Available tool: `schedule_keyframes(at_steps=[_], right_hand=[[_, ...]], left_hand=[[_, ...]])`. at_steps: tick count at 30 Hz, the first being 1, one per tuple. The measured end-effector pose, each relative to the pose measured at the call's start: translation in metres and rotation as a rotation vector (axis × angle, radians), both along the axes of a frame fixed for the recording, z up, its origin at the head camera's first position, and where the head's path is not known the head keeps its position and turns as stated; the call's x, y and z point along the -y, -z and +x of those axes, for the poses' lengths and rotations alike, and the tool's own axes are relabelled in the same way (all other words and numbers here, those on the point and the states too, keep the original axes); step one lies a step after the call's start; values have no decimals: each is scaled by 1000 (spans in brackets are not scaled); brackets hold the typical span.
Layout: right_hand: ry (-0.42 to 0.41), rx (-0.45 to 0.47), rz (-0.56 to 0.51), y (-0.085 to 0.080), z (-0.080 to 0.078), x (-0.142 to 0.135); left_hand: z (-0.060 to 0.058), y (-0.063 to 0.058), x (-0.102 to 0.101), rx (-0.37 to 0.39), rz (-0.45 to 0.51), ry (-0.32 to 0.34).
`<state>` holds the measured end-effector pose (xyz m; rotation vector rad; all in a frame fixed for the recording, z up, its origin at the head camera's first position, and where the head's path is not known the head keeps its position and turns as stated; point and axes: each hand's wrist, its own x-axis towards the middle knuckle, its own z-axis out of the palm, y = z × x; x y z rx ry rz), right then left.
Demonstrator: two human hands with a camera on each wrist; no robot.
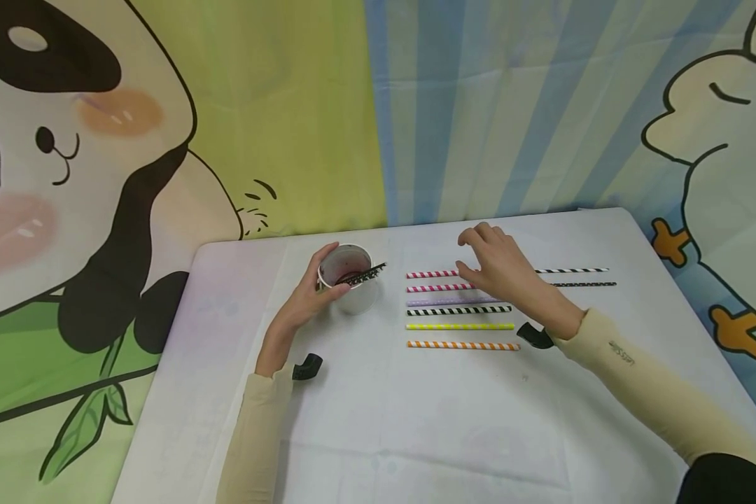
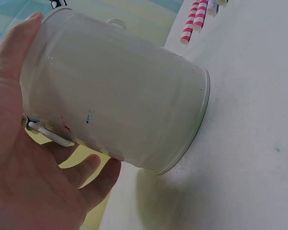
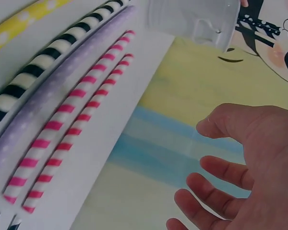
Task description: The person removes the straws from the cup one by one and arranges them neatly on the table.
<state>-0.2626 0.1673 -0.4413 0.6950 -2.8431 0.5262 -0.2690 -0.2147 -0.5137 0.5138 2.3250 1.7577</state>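
My left hand [image 1: 309, 297] grips a small white bucket [image 1: 357, 302], with the thumb and fingers around its upper side. A few black patterned paper straws [image 1: 364, 274] lean in the bucket and stick out over its rim. In the left wrist view, small red and blue marks show on the bucket wall. My right hand [image 1: 500, 264] is above the far part of a row of paper straws, fingers apart and loosely bent, holding nothing. Nearest to it are a red-striped straw [image 3: 81, 129] and a pink-striped straw [image 3: 65, 109]; in the head view it partly covers them.
Below them lie a purple dotted straw [image 1: 447, 303], a black-striped straw [image 1: 460, 311], a yellow straw [image 1: 460, 327] and an orange-striped straw [image 1: 463, 345]. Two black-and-white straws [image 1: 582, 284] lie to the right. A printed cloth [image 1: 315, 112] hangs behind the white table [image 1: 416, 420].
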Motion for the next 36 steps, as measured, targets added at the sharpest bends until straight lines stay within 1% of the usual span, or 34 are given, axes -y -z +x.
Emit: schedule_keyframes(at_steps=[5, 9, 15, 19, 24, 27, 29, 34, 36], right_hand=[[-14, 32, -43, -3, -2, 17], [-9, 68, -75, -3, -2, 30], [-13, 77, -160, -1, -1, 44], [-25, 108, -268, 2, 0, 53], [-37, 222, -470, 9, 3, 68], [-33, 281, -583, 15, 5, 77], [-31, 309, -641, 19, 6, 83], [-40, 358, -713, 25, 9, 97], [-48, 372, -730, 27, 10, 102]], left_hand=[[1, 0, 0, -4, 0, -4], [0, 1, 0, -8, 1, -2], [0, 3, 0, -1, 9, -2], [0, 2, 0, 6, 15, 2], [-1, 1, -1, 22, 6, 2], [0, -4, -1, 33, 0, 3], [4, -12, -3, 42, -1, 5], [13, -31, -7, 53, 3, 11], [14, -33, -7, 54, 3, 10]])
